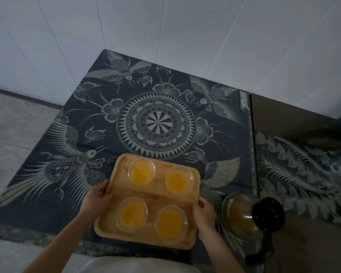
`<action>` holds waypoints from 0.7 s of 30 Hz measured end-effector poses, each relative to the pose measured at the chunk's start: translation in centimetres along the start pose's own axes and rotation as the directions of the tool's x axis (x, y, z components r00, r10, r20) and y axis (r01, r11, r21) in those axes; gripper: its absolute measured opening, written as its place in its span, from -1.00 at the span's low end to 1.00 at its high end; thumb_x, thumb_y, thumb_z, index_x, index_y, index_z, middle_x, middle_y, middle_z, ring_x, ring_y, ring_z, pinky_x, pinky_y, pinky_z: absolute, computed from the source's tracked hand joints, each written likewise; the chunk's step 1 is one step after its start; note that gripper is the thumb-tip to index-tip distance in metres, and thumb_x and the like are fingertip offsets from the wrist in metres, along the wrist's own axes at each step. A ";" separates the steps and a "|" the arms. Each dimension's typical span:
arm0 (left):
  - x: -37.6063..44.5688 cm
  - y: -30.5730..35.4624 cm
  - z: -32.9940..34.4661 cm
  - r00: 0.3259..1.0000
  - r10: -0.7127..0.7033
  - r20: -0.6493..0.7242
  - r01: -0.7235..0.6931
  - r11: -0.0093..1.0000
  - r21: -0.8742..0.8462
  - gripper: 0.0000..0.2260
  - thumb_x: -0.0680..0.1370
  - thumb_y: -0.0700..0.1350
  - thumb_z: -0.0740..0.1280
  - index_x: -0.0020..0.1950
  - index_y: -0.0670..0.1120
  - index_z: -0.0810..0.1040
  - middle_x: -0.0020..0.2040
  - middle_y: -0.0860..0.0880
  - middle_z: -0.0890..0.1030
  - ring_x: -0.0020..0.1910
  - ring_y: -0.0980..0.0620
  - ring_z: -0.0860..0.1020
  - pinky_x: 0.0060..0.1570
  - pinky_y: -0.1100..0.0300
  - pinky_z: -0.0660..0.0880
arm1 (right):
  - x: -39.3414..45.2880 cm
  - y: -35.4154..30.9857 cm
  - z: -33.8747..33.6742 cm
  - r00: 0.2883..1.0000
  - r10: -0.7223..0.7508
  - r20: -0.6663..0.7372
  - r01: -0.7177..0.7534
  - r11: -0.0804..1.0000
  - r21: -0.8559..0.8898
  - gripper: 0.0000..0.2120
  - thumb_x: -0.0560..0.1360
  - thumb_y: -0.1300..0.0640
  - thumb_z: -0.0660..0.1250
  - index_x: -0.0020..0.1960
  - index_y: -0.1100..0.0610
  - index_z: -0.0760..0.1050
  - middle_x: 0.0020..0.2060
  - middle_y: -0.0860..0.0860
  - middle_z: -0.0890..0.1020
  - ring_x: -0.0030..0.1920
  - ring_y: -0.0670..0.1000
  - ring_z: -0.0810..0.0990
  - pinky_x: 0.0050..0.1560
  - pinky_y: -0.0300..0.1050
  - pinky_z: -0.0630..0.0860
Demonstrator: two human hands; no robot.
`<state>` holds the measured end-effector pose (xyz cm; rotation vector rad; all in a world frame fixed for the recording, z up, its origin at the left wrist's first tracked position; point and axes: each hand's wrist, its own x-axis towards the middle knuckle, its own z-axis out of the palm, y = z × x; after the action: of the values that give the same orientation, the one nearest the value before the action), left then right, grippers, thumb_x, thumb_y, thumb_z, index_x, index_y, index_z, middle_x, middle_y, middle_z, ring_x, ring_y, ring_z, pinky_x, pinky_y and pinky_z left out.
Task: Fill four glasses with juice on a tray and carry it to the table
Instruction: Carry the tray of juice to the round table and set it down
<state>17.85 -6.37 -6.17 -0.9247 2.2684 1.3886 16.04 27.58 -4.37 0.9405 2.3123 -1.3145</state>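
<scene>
A person is holding a wooden tray (156, 191) by its two sides over the near edge of the table (47, 217). The left hand (96, 198) is gripping the tray's left rim, fingers curling over the edge; the right hand (204, 212) is gripping the right rim in the same way. Whether the tray is resting on the table or hanging just above it cannot be told.

Four clear glasses are standing on the tray, two in the far row and two in the near row, each apart from the others. The far-left glass (141, 172), far-right glass (179, 180), near-left glass (132, 214) and near-right glass (171, 223) are all holding orange juice.

A dark patterned cloth (158, 123), printed with birds, flowers and a round central medallion, is covering the table. The stretch of cloth beyond the tray is lying flat under the medallion.

Just beside the right hand, a glass jug (239, 215) lettered "Kimos" is lying on the cloth, with a black lid (269, 213) and a black handle (262, 251) trailing toward the near edge. The jug is near the tray's right rim but not touching it.

White tiled walls (165, 36) are meeting in a corner behind the table, and a grey floor (12, 134) is showing at the left.
</scene>
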 end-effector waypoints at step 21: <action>0.6 -0.7 1.4 0.987 -0.106 -0.119 0.075 0.967 -0.244 -0.63 0.60 -0.23 0.34 0.27 0.18 0.66 -0.33 0.17 0.70 -0.19 -0.08 0.59 -0.12 0.05 0.57 | 0.4 -1.0 0.7 0.982 0.150 -0.114 -0.142 0.987 0.075 -0.95 0.61 0.06 0.37 0.07 -0.05 0.58 -0.05 -0.08 0.65 -0.03 0.00 0.62 -0.04 -0.01 0.55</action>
<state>17.80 -5.56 -7.60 -1.2130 2.1505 1.6290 15.02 26.79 -4.35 1.2165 2.2484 -1.3146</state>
